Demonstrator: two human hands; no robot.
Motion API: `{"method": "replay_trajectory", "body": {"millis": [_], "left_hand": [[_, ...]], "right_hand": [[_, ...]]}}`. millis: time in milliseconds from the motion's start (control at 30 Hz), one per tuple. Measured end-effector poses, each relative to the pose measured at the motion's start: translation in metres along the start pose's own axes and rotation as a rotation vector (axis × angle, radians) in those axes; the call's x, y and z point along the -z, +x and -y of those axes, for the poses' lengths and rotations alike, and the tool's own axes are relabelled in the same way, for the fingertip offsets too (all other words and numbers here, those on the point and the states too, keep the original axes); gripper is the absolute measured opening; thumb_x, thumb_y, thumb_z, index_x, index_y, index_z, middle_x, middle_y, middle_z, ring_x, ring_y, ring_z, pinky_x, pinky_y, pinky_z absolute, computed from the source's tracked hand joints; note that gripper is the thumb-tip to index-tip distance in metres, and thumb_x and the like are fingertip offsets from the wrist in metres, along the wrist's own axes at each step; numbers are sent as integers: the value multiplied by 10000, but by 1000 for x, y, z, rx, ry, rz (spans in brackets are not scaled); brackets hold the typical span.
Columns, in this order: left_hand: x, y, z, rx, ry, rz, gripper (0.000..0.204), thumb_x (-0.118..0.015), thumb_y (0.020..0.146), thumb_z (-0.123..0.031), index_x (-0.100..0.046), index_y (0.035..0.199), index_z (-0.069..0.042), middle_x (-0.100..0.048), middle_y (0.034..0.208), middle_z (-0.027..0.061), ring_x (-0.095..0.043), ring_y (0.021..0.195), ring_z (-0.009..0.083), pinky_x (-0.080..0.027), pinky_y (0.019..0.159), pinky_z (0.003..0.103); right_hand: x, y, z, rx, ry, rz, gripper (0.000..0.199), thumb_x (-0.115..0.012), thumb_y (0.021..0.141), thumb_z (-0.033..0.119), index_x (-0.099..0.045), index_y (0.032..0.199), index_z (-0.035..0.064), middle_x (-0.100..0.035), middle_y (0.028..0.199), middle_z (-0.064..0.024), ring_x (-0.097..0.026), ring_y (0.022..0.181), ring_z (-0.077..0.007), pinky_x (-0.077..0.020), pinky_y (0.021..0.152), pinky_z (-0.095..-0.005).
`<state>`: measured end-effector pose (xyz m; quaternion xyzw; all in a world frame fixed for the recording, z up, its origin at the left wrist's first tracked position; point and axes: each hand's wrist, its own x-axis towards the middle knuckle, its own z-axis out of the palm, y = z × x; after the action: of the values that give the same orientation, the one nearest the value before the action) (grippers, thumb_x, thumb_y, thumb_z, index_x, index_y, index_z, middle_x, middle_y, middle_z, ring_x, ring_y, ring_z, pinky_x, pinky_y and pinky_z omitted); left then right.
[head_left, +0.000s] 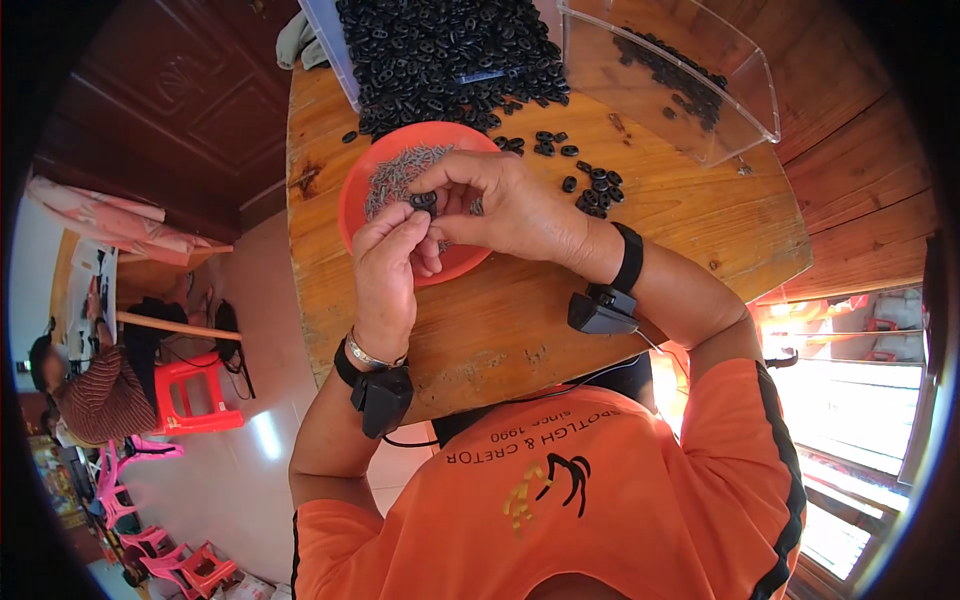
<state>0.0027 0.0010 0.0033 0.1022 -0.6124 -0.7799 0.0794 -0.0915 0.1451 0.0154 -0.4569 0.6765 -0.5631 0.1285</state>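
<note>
both hands, left hand and right hand, pinch one small black ring over one orange bowl of grey pins; two clear bins stand behind.

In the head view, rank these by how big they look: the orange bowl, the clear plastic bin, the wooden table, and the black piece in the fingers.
1. wooden table
2. clear plastic bin
3. orange bowl
4. black piece
</note>
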Motion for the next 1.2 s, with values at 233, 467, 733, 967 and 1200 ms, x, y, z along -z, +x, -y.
{"method": "replay_trajectory", "body": {"millis": [233, 467, 733, 967, 1200], "left_hand": [[1, 1, -1, 47, 46, 31, 234, -515, 902, -205, -569, 742, -43, -554, 643, 9, -500, 548, 79, -371, 498, 199], [5, 3, -5, -41, 83, 147, 267, -489, 936, -240, -567, 782, -36, -555, 661, 12, -498, 575, 72, -376, 514, 197], [5, 3, -5, -119, 74, 150, 234, -480, 947, -221, -547, 813, -40, -534, 657, 8, -479, 584, 70, -381, 531, 206], [3, 3, -5, -186, 184, 142, 247, -488, 945, -206, -552, 779, -35, -537, 663, 9, -487, 597, 69, -377, 541, 209], [2, 1, 3, -134, 198, 97, 239, -472, 958, -190, -580, 826, -23, -552, 666, 6, -499, 576, 66, -396, 522, 193]], "right_hand": [[1, -1, 0, 6, -116, -36, 255, -710, 758, 47, -626, 996, 10, -628, 772, -31, -575, 668, -65, -485, 595, -217], [4, -2, 10, 24, -31, -59, 223, -705, 778, 69, -636, 983, 16, -637, 779, -21, -571, 654, -57, -477, 580, -213], [3, -3, 11, 110, -102, -93, 216, -714, 773, 75, -648, 973, 27, -652, 804, -30, -580, 638, -69, -476, 575, -218], [2, -3, 13, 216, -251, -118, 242, -712, 749, 70, -645, 979, 30, -654, 848, -83, -626, 694, -182, -496, 611, -272], [-4, -5, 6, 379, -423, -159, 214, -662, 737, 62, -621, 945, 40, -618, 839, -112, -618, 767, -306, -508, 680, -360]]}}
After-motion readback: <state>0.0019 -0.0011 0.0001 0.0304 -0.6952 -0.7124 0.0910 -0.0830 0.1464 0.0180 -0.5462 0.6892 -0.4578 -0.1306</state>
